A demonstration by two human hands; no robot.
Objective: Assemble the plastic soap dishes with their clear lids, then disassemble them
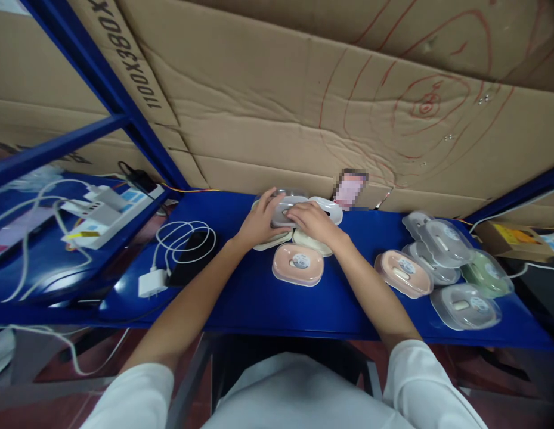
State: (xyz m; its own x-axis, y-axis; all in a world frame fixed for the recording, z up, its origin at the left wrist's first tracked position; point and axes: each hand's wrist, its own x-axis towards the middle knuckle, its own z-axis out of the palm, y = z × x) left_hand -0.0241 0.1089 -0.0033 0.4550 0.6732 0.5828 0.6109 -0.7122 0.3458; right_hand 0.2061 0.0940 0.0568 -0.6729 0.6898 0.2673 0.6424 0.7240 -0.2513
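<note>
At the back middle of the blue table, a rounded grey-white plastic case [280,218] sits between both hands. My left hand [261,221] curves around its left side, thumb at the near edge and fingers over the far edge. Curled fingers of my right hand [313,219] press on its right part; the hands hide much of it. A similar white case [329,210] lies just behind my right hand. Cream cases [273,241] are partly covered beneath the hands. Nearer to me lies a pink case [297,264] with a clear cover and a round label.
Several clear-covered cases are piled at the right, including a pink one [404,273] and a green one [488,273]. A white charger [152,282] with coiled cable lies left, near a power strip [118,217]. A phone-like object [349,189] leans against the cardboard wall [259,119].
</note>
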